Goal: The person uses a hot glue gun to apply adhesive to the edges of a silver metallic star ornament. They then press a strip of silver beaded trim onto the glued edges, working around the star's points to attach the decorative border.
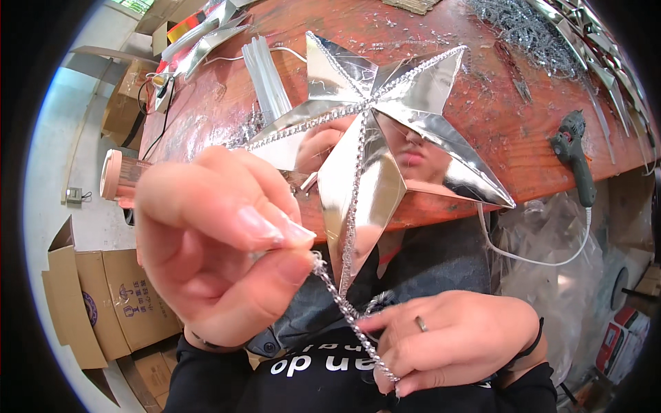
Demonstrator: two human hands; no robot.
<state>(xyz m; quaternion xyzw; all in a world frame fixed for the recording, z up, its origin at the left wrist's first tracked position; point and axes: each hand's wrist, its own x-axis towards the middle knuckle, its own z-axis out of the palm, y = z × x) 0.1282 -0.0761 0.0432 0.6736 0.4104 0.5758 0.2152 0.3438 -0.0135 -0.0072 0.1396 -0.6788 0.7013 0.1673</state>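
Observation:
My left hand point(220, 241), raised close to the camera, pinches one end of a silver braided trim strip point(344, 303) between thumb and fingertips. From there the strip slants down to my right hand point(454, 341), whose curled fingers grip it lower down, in front of my dark top. Beyond my hands a mirror-like silver star point(382, 148) rests on the table, its lower point jutting over the edge. Similar trim follows several of its ridges, while the arm pointing right shows a plain ridge.
On the red table point(475, 131) lie a hot glue gun point(575, 151) with a white cord, white glue sticks point(266, 79), a tangle of silver trim point(530, 41) and silver pieces point(613, 76). Cardboard boxes point(131, 296) stand at left; a clear plastic bag point(544, 275) hangs at right.

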